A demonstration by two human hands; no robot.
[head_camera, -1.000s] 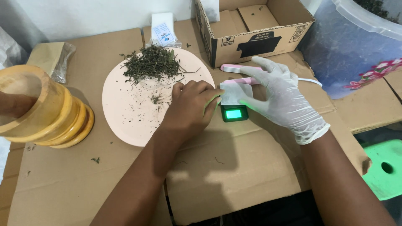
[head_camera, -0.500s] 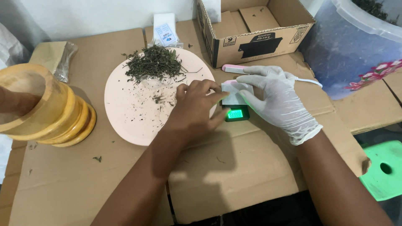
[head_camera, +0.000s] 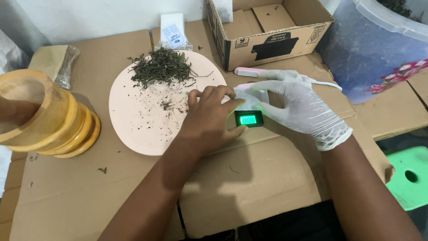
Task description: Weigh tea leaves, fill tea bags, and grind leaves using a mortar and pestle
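Observation:
A small pocket scale (head_camera: 248, 119) with a lit green display lies on the cardboard-covered table. A small white bag (head_camera: 250, 95) rests on top of it. My bare left hand (head_camera: 208, 117) pinches the bag's left edge with its fingertips, thumb beside the scale's front. My right hand (head_camera: 299, 107), in a white glove, holds the bag's right side with fingers spread over it. Just left of the hands is a pale pink round plate (head_camera: 138, 129) with a pile of dried green herbs (head_camera: 160, 67) at its far side and crumbs scattered across it.
A wooden mortar (head_camera: 44, 120) stands at the left edge. An open cardboard box (head_camera: 272, 40) sits behind the hands, with a pink handheld device (head_camera: 249, 71) in front of it. A blue plastic tub (head_camera: 379, 49) is at far right, a green stool (head_camera: 408, 176) lower right, and white packets (head_camera: 173, 31) behind the plate.
My left hand has slid right, off the plate, to the bag on the scale. My gloved right hand has lowered onto the bag's right side.

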